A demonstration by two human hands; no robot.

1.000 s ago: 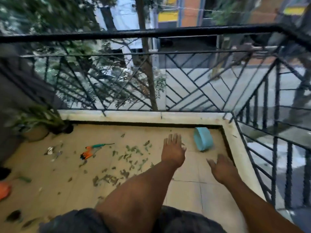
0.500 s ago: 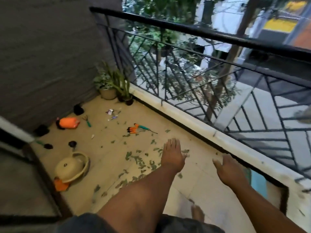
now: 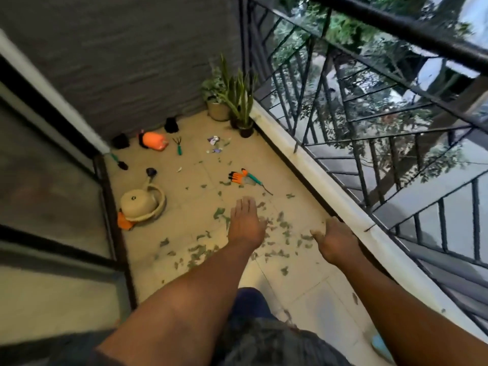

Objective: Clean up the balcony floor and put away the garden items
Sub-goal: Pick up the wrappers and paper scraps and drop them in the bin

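Both my arms reach out over the tiled balcony floor (image 3: 190,180). My left hand (image 3: 246,223) is flat with straight fingers and holds nothing. My right hand (image 3: 335,240) hangs relaxed near the kerb, also holding nothing. Green leaf scraps (image 3: 280,220) are scattered under and around both hands. Beyond them lie orange garden gloves (image 3: 237,177) with a green-handled tool (image 3: 254,178). Farther left sit a beige watering can (image 3: 141,203), an orange bottle (image 3: 153,140), a small green hand rake (image 3: 178,145) and torn paper bits (image 3: 215,143).
Two potted plants (image 3: 232,101) stand in the far corner. A black metal railing (image 3: 369,122) on a white kerb (image 3: 330,191) runs along the right. A grey wall closes the far end, and a sliding door frame (image 3: 105,186) lines the left. Small black pots (image 3: 171,125) sit by the wall.
The view has swung left from the railing corner with the blue pot to the far end of the balcony. Both hands stay outstretched, holding nothing.
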